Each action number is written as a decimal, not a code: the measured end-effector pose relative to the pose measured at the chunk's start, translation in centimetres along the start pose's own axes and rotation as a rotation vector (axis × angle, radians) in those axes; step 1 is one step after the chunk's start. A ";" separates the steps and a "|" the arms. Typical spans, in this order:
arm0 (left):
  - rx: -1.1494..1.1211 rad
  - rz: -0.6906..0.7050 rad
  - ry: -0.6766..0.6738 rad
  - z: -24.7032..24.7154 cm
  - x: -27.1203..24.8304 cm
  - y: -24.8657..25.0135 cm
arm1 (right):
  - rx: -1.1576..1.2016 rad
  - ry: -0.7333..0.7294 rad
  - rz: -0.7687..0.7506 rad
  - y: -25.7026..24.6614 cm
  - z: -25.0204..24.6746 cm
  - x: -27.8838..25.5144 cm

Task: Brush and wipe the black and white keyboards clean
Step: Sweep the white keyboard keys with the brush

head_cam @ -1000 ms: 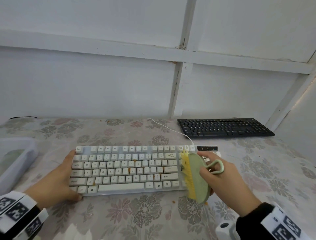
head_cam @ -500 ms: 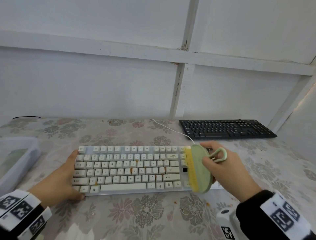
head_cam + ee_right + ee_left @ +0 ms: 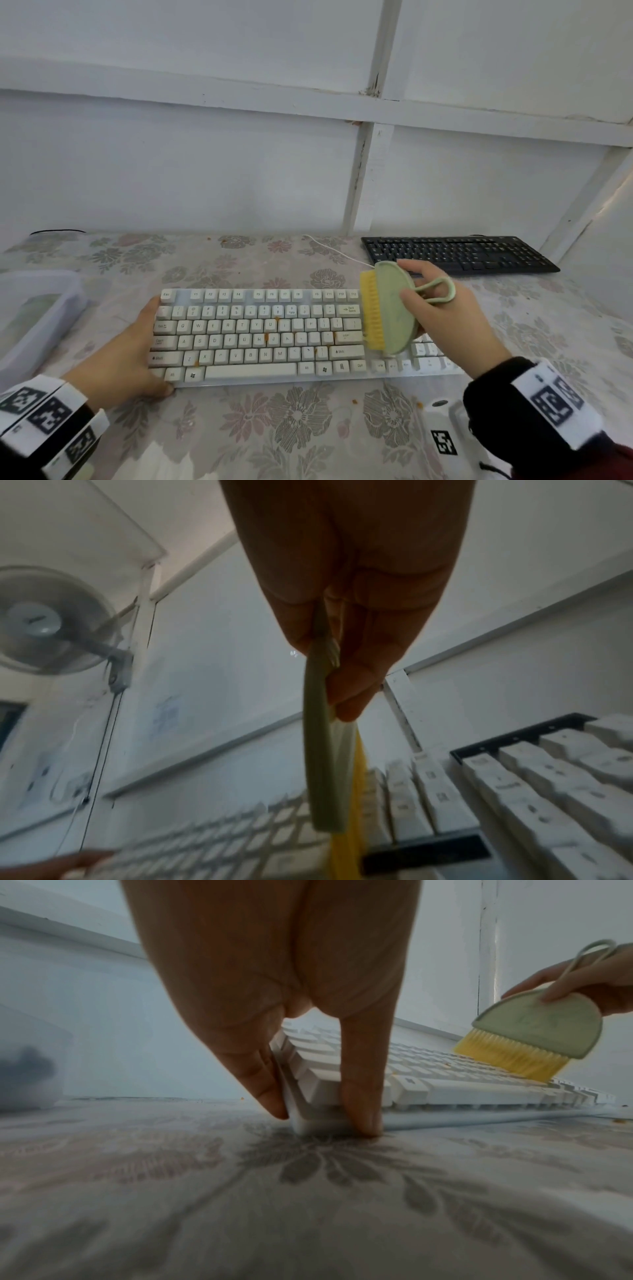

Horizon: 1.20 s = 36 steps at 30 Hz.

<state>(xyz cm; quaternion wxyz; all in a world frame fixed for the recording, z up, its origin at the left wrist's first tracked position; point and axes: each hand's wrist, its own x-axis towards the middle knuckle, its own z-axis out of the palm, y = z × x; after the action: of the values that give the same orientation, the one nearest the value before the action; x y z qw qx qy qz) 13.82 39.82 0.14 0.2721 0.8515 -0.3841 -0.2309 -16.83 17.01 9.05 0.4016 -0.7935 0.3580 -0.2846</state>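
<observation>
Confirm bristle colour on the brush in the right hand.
Yellow bristles on a pale green brush; clearest in the left wrist view.

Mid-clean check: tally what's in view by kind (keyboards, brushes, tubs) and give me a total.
Keyboards: 2 (white keyboard, black keyboard)
Brushes: 1 (green brush, held in the right hand)
Tubs: 1 (clear tub, at the table's left edge)
Total: 4

Left hand (image 3: 126,356) low, fingers (image 3: 260,1074) straight; right hand (image 3: 445,315) raised, pinching brush (image 3: 394,308).
</observation>
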 end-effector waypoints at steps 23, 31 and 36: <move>-0.009 -0.008 -0.010 -0.1 -0.1 0.1 | -0.316 -0.081 -0.141 -0.3 2.0 -1.8; -0.013 -0.006 0.011 0.0 -0.3 0.5 | -0.338 -0.133 -0.163 -0.9 1.8 -2.4; 0.000 -0.001 0.014 0.1 -0.3 0.4 | -0.229 -0.024 -0.130 -1.1 1.9 -1.1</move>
<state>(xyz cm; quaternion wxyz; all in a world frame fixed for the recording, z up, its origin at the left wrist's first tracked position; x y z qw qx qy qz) 13.39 39.79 0.42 0.2747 0.8533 -0.3818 -0.2251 -15.66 19.23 8.83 0.2931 -0.8590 0.3311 -0.2578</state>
